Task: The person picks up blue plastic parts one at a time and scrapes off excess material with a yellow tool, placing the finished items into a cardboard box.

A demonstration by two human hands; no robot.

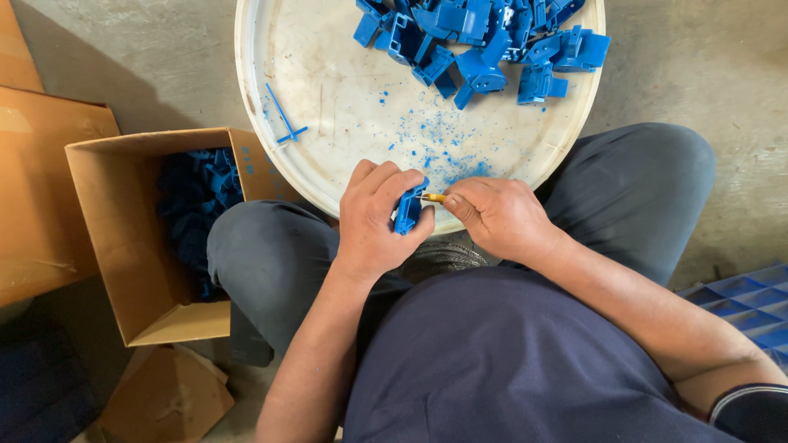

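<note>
My left hand (pixel 373 217) grips a small blue plastic part (pixel 408 209) just over the near rim of a round white tray (pixel 328 98). My right hand (pixel 501 217) holds a small yellow-handled tool (pixel 433 198) whose tip touches the part. Blue shavings (pixel 443 152) lie scattered on the tray in front of my hands. A pile of blue plastic parts (pixel 484 37) sits at the tray's far side. A thin blue plastic strip (pixel 283 119) lies on the tray's left.
An open cardboard box (pixel 115 238) holding blue parts (pixel 201 193) stands at my left knee. Flat cardboard (pixel 33 180) lies further left, more cardboard scrap (pixel 168 394) below. A blue plastic crate (pixel 751 303) shows at the right edge. Bare concrete floor surrounds.
</note>
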